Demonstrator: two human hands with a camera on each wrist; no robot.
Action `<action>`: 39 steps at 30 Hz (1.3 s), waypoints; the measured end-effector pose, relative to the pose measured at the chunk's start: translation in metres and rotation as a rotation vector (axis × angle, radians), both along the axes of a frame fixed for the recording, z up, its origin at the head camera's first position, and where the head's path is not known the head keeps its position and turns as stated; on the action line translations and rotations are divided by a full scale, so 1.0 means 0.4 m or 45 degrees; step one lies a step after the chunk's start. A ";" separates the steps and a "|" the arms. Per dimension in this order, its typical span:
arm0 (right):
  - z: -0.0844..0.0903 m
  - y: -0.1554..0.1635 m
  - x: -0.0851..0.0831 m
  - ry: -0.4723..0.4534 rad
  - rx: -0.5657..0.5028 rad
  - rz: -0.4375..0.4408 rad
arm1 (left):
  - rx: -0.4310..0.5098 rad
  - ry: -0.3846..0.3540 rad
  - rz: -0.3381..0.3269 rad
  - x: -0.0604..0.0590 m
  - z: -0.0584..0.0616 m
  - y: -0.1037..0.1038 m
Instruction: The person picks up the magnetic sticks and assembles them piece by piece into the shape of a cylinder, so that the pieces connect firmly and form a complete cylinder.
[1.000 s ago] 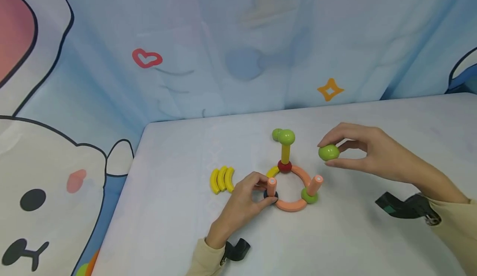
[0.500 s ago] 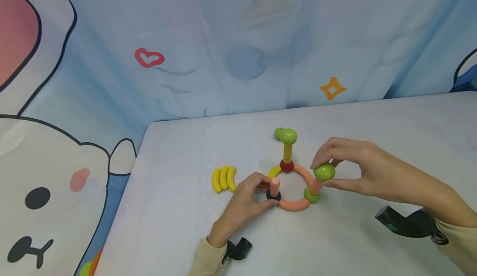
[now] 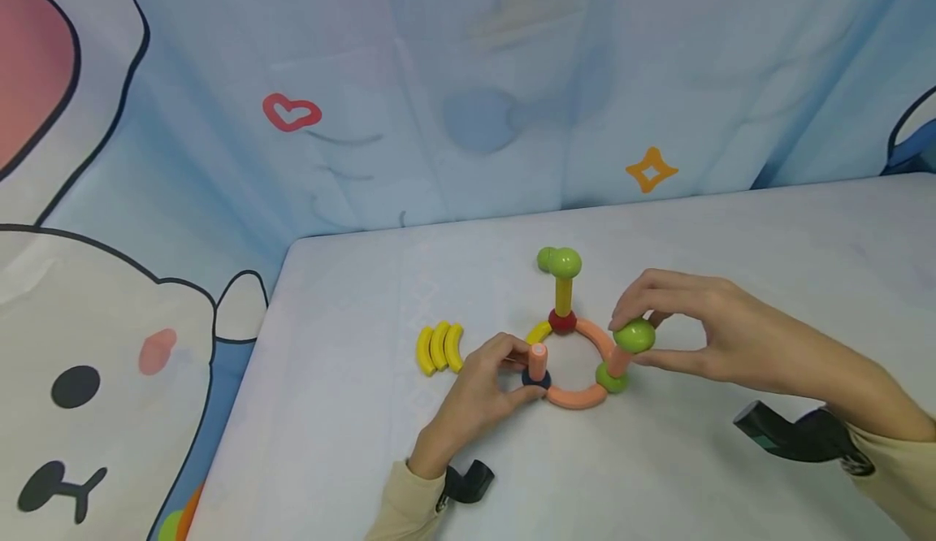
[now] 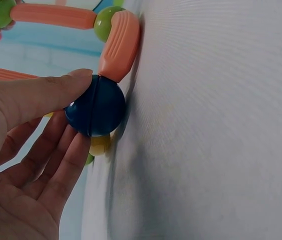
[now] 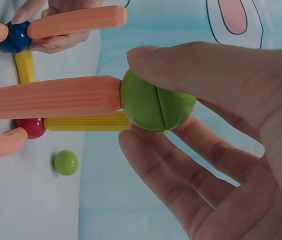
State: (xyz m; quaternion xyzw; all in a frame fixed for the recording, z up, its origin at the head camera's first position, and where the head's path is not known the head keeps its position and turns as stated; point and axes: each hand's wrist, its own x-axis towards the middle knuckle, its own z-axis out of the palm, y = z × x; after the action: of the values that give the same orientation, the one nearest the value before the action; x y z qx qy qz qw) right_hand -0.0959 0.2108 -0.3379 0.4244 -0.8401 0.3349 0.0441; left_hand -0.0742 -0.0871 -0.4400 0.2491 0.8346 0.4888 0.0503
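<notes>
The right hand [image 3: 683,330] pinches a green ball [image 3: 634,335] between thumb and fingertips, seated on the upper end of a tilted orange rod [image 3: 620,360] in the ring structure [image 3: 578,362]. The left hand [image 3: 478,395] grips the dark blue ball [image 4: 95,106] at the ring's near-left joint, thumb and fingers curled around it on the white table [image 3: 351,411].

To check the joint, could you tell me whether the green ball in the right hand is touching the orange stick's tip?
Touching: in the right wrist view the green ball sits flush against the orange stick, no gap between.
</notes>
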 end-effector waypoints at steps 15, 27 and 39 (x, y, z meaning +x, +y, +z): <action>0.007 0.009 0.005 -0.052 -0.002 -0.031 | -0.012 -0.029 -0.001 -0.008 0.000 -0.010; -0.053 0.038 -0.124 -0.353 -0.241 -0.276 | 0.001 -0.030 -0.014 -0.008 -0.004 -0.008; -0.212 -0.057 -0.323 -0.488 -0.021 -0.027 | -0.031 -0.080 0.011 0.009 -0.018 -0.004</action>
State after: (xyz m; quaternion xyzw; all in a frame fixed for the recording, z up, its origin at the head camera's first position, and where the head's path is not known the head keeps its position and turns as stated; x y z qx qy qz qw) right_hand -0.2250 0.1879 -0.4226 0.3437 -0.8348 0.4160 -0.1095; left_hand -0.0704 -0.0888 -0.4473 0.2292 0.8396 0.4863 0.0775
